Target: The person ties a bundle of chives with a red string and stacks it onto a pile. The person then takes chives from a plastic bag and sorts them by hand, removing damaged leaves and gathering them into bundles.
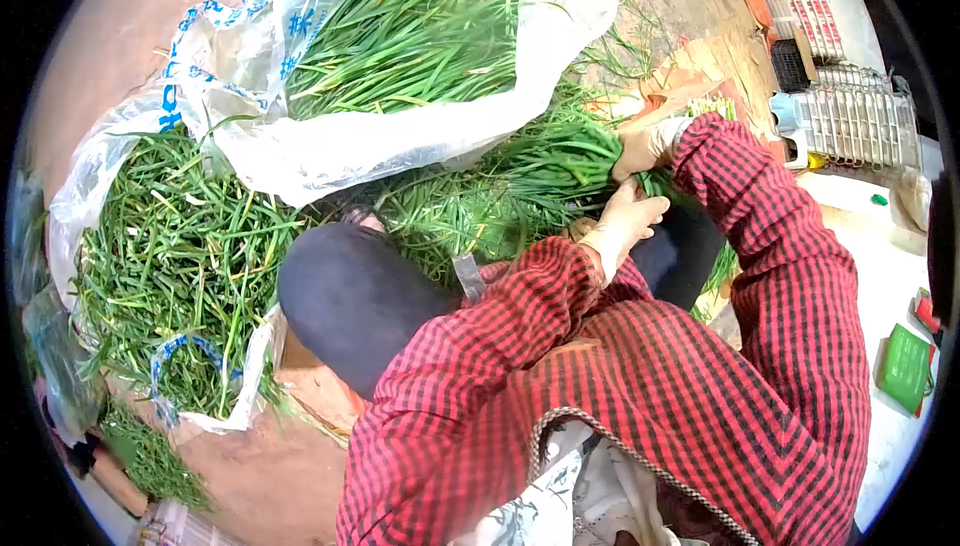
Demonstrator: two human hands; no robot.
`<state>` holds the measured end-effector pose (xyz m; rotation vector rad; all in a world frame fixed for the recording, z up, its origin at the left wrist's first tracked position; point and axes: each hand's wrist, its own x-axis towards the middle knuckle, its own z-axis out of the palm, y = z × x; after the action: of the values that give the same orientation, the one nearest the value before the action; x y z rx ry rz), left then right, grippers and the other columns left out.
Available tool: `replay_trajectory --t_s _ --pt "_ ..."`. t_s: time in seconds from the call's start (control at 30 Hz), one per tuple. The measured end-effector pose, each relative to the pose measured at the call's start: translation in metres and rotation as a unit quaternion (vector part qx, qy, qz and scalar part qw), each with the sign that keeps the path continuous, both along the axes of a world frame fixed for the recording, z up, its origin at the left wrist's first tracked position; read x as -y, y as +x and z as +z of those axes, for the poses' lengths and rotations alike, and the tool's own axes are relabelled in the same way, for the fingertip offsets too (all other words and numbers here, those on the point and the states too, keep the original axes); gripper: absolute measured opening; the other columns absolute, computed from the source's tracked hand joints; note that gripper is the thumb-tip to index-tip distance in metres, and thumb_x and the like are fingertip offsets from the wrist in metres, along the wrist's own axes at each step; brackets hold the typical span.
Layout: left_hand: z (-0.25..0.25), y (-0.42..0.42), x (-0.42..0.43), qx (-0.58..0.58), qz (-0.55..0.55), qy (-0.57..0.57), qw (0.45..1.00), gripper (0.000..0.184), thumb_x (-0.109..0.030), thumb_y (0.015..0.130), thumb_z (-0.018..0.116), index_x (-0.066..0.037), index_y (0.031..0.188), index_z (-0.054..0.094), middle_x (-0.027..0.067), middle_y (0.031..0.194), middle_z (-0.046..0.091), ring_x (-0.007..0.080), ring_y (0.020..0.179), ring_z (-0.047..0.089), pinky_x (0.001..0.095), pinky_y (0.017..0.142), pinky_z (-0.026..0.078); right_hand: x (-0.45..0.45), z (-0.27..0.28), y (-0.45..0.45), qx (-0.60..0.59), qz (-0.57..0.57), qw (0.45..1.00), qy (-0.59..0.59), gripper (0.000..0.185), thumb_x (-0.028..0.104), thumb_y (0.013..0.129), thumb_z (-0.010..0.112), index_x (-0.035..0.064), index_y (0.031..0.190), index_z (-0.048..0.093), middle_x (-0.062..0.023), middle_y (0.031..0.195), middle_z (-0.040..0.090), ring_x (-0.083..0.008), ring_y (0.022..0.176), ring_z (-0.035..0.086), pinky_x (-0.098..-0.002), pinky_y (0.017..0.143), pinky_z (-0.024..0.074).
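A bunch of long green garlic chives (575,158) lies across the lap area, its leaves pointing left. My right hand (648,149) is wrapped round the bunch at its right side, fingers closed. Just below it, my left hand (625,224) has its fingers curled in close to the bunch; what they pinch is hidden. Pale coverings show at both wrists. More loose chives (450,211) lie under and left of the bunch, between my knees. Whitish cut stem ends (712,106) show beyond my right wrist.
A large clear plastic bag (400,151) with blue print holds a heap of chives (420,46) ahead. Another heap (180,256) fills plastic at the left. White racks or crates (855,121) stand at the right, above a green packet (905,368). Loose greens (150,456) lie lower left.
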<state>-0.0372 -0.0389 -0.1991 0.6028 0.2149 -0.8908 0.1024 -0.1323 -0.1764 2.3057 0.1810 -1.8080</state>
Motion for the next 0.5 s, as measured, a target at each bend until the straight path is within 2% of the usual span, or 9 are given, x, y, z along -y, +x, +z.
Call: replay_trajectory --t_s 0.07,0.1,0.2,0.23,0.27,0.3,0.37,0.43,0.5 --pt "-0.007 -0.006 0.001 0.024 0.032 -0.010 0.999 0.064 -0.014 0.087 0.062 -0.003 0.143 0.033 0.0062 0.113 0.061 0.0150 0.089 0.060 0.0276 0.073 0.048 -0.011 0.026 0.001 0.113 0.041 0.990 -0.073 0.038 0.020 0.074 0.069 0.0039 0.108 0.067 -0.0124 0.090 0.072 -0.0217 0.080 0.068 -0.0372 0.073 0.0537" --pt "-0.011 -0.002 -0.004 0.025 0.019 -0.029 0.999 0.049 -0.011 0.090 0.057 0.002 0.135 0.044 0.0100 0.105 0.066 0.0174 0.083 0.064 0.0275 0.069 0.052 -0.006 0.025 -0.003 0.115 0.039 0.990 -0.072 0.038 0.020 0.074 0.069 0.0039 0.108 0.067 -0.0124 0.090 0.072 -0.0217 0.080 0.068 -0.0372 0.073 0.0537" --pt "-0.043 -0.007 -0.012 -0.059 -0.026 -0.052 0.997 0.021 -0.015 0.094 0.053 -0.005 0.109 0.062 0.0056 0.088 0.070 0.0145 0.067 0.065 0.0256 0.054 0.051 -0.017 0.043 -0.016 0.171 0.092 0.981 -0.017 0.042 0.026 0.072 0.071 0.0010 0.106 0.065 -0.0133 0.091 0.068 -0.0275 0.083 0.067 -0.0450 0.075 0.0535" --pt "-0.066 -0.010 -0.013 -0.056 -0.053 -0.094 0.993 0.027 -0.011 0.094 0.048 0.002 0.115 0.059 0.0130 0.100 0.069 0.0198 0.081 0.069 0.0295 0.066 0.058 -0.038 0.066 -0.020 0.148 0.086 0.985 -0.038 0.050 0.027 0.071 0.074 0.0011 0.112 0.061 -0.0148 0.097 0.065 -0.0315 0.086 0.066 -0.0485 0.075 0.0535" --pt "-0.057 -0.015 -0.018 -0.057 -0.062 -0.044 0.995 0.026 -0.010 0.092 0.051 0.002 0.114 0.059 0.0126 0.099 0.069 0.0194 0.081 0.069 0.0293 0.067 0.058 -0.059 0.089 -0.024 0.124 0.080 0.987 -0.058 0.058 0.029 0.069 0.076 0.0011 0.117 0.058 -0.0162 0.103 0.063 -0.0355 0.089 0.066 -0.0520 0.075 0.0536" --pt "-0.049 -0.015 -0.021 -0.056 -0.067 0.006 0.996 0.026 -0.010 0.090 0.055 0.001 0.113 0.059 0.0123 0.098 0.070 0.0190 0.080 0.069 0.0291 0.068 0.057 -0.039 0.079 -0.012 0.186 0.050 0.981 -0.028 0.057 0.026 0.069 0.078 -0.0011 0.116 0.059 -0.0181 0.100 0.065 -0.0340 0.087 0.066 -0.0476 0.075 0.0539" --pt "-0.064 -0.018 -0.019 -0.063 -0.068 -0.083 0.992 0.028 -0.007 0.087 0.058 0.001 0.114 0.059 0.0105 0.100 0.069 0.0176 0.079 0.068 0.0300 0.069 0.057 0.000 0.060 0.011 0.302 -0.006 0.952 0.047 0.055 0.020 0.069 0.081 -0.0055 0.113 0.059 -0.0218 0.093 0.068 -0.0311 0.083 0.067 -0.0389 0.076 0.0546" --pt "-0.067 -0.021 -0.023 -0.033 -0.043 -0.148 0.987 0.030 -0.011 0.088 0.059 0.001 0.116 0.058 0.0110 0.102 0.068 0.0185 0.082 0.067 0.0307 0.073 0.056 -0.016 0.064 -0.010 0.126 0.177 0.975 0.034 0.053 0.023 0.071 0.080 -0.0042 0.112 0.061 -0.0250 0.098 0.067 -0.0321 0.089 0.067 -0.0403 0.078 0.0533" --pt "-0.049 -0.018 -0.030 -0.044 -0.042 -0.120 0.991 0.033 -0.014 0.090 0.058 0.000 0.118 0.058 0.0119 0.104 0.068 0.0196 0.085 0.067 0.0317 0.076 0.056 -0.014 0.066 -0.010 0.127 0.283 0.951 0.015 0.049 0.026 0.073 0.078 -0.0013 0.110 0.062 -0.0250 0.099 0.067 -0.0319 0.093 0.066 -0.0403 0.079 0.0521"
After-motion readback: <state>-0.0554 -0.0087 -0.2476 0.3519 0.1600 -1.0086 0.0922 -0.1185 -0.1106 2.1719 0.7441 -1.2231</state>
